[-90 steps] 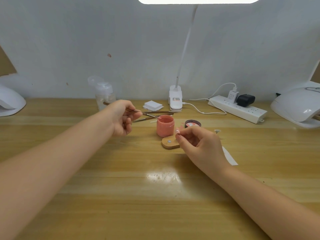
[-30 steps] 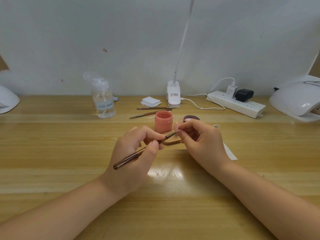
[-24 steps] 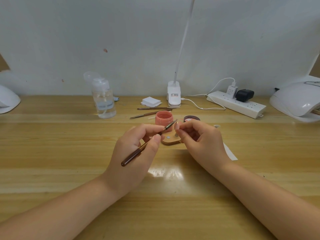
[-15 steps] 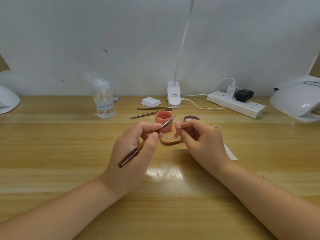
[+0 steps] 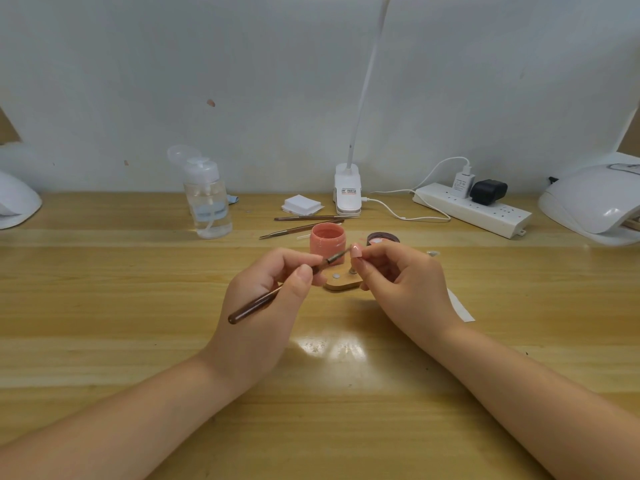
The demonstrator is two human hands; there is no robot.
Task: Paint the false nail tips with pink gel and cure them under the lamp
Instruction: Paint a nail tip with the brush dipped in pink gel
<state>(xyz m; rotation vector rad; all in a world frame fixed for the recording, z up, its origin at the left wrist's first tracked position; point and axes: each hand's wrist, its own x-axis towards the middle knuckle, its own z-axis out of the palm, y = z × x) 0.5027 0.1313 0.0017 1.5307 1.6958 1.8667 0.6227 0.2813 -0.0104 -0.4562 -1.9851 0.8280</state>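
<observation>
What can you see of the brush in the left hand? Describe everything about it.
The brush is slim, with a dark glossy brown handle, rounded at the butt, and a thin metal neck near the tip. It slants up from lower left to upper right. The left hand pinches it near the front, the handle lying across the hand. Its tip meets the pink nail tip pinched by the right hand. The bristles are too small to make out.

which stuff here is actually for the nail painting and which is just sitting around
In use:
- left hand holding the brush
- right hand pinching the nail tip
- pink gel jar, open
- wooden holder
- curing lamp, for later

Lying about:
- pump bottle
- spare brushes
- white pads
- power strip
- clip lamp
</observation>
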